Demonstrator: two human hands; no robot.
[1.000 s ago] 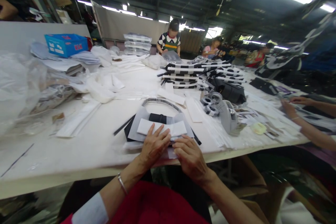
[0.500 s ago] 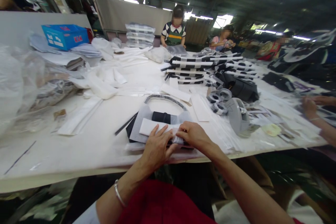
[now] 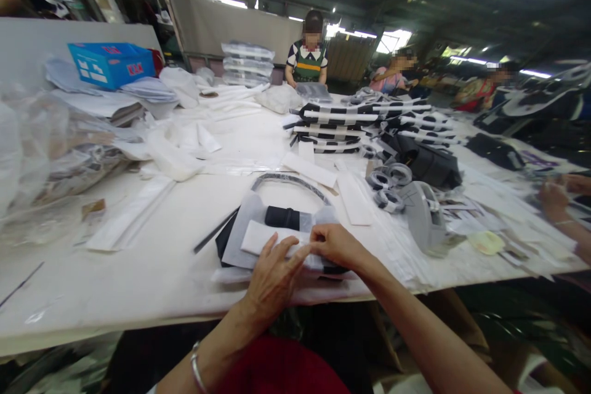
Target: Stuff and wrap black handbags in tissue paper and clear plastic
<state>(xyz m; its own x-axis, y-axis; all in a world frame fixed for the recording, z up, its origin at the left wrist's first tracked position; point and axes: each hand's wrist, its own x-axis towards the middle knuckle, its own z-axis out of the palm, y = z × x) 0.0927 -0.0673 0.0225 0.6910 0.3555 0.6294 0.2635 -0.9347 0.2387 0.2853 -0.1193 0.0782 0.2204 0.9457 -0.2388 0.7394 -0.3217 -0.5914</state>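
Steadying a rectangular strip of soft white padding (image 3: pixel 261 237) over a black handbag (image 3: pixel 225 241) with film-wrapped, arched handle (image 3: pixel 290 178) on the white worktop (image 3: pixel 138 283)

Left grip (image 3: pixel 274 268) spread across the padding; right grip (image 3: pixel 339 246) bunched near its right end, whether pinching anything unclear

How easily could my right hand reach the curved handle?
Likely yes: the curved handle lies just beyond your right hand, nothing tall between, though that hand seems busy at the white padding.
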